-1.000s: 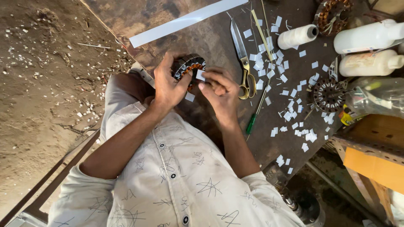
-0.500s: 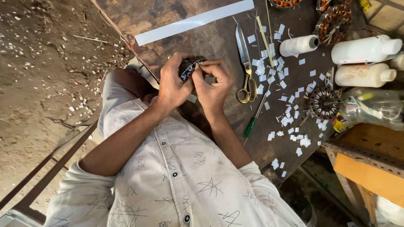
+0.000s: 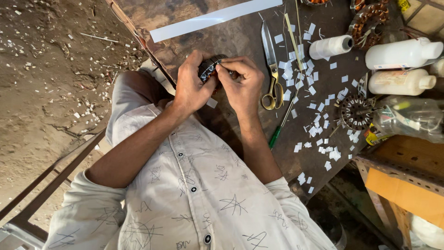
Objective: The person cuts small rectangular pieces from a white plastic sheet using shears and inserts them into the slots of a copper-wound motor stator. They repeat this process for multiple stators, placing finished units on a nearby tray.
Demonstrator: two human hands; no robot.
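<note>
both hands grip a small round motor stator (image 3: 212, 68) above the tabletop (image 3: 240, 37), left hand (image 3: 193, 85) cupping it, right hand (image 3: 241, 83) pinching its edge. beyond lie scissors (image 3: 270, 65), paper scraps (image 3: 319, 120), white bottles (image 3: 400, 53).

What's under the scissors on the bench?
The scissors lie flat on the dark worktop, blades pointing away, among small white paper scraps. A green-handled tool lies just past the yellow handles. Whether any scrap sits beneath the blades cannot be seen.
</note>
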